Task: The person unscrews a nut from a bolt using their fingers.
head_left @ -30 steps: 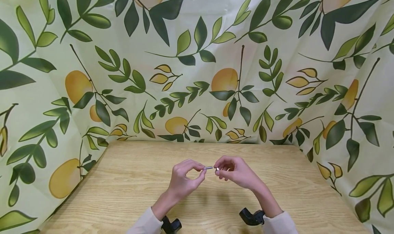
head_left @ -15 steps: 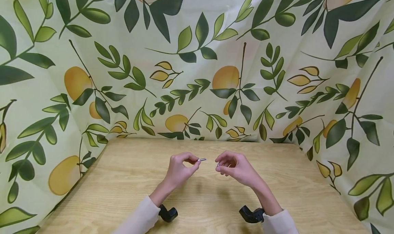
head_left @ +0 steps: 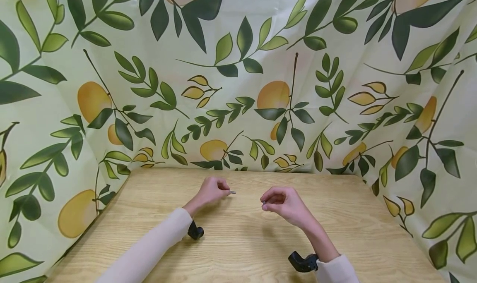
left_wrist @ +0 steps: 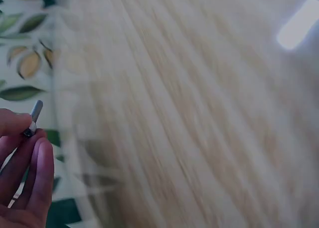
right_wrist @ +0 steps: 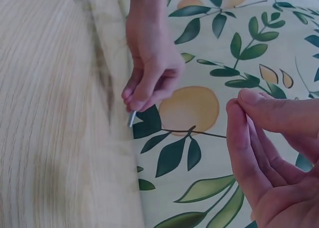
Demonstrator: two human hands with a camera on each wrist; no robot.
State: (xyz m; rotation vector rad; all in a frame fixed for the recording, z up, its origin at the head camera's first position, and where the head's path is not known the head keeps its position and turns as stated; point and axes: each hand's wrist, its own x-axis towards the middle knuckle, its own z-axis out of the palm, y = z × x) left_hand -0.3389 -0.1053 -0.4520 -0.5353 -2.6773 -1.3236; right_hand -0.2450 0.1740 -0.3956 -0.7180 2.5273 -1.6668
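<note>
My left hand (head_left: 212,190) is over the far middle of the table, pinching a small silver bolt (head_left: 232,192) between thumb and fingers. The bolt's shank (left_wrist: 37,110) sticks out past the fingertips in the left wrist view; its wider end is partly covered by them. To the right, my right hand (head_left: 286,205) is raised, thumb and index finger pinching a tiny shiny metal piece (head_left: 264,203), perhaps a nut. In the right wrist view the right hand's (right_wrist: 279,153) fingertips hide that piece. A gap separates the two hands.
Both hands are above a light wooden table (head_left: 238,241). Behind it and at its sides hangs a cloth (head_left: 238,88) printed with leaves and orange fruit. Black wrist mounts (head_left: 303,262) sit below the hands.
My left hand, with the bolt, has drawn away left and toward the table's far side. Earlier the bolt's end was close to the right hand's fingers. The right hand has barely moved.
</note>
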